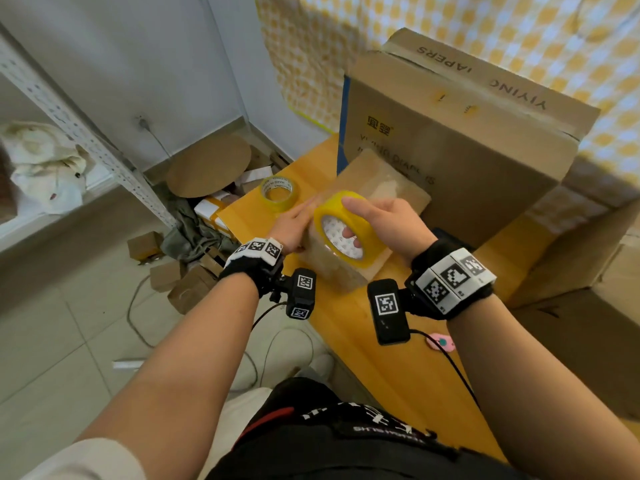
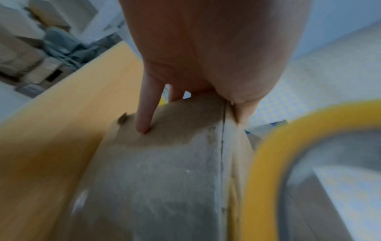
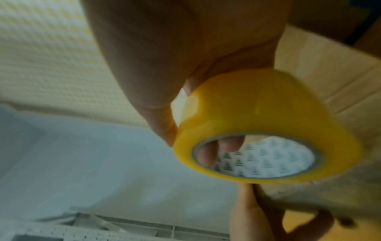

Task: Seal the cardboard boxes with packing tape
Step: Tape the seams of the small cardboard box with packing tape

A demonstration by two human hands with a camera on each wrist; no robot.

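Observation:
A small cardboard box [image 1: 381, 188], wrapped in clear tape, lies on the yellow table [image 1: 349, 327]. My left hand [image 1: 298, 220] rests on its left side. The straight fingers [image 2: 144, 117] press the side face and the thumb lies over the edge. My right hand [image 1: 349, 220] grips a yellow tape roll [image 1: 349, 230] above the box's near end. Its thumb is on the rim and its fingers [image 3: 218, 150] reach through the core. The roll [image 3: 268, 127] is tilted, with its printed white core towards me. In the left wrist view the box [image 2: 164, 171] fills the middle, with the roll [image 2: 268, 146] at the right.
A second, thinner tape roll [image 1: 278, 194] lies on the table to the left. Behind the small box stands a tall printed carton [image 1: 467, 150], with more cartons [image 1: 588, 271] at the right. A pink item [image 1: 440, 342] lies by my right wrist. Small boxes [image 1: 187, 282], cables and a white rack [image 1: 86, 133] crowd the floor at the left.

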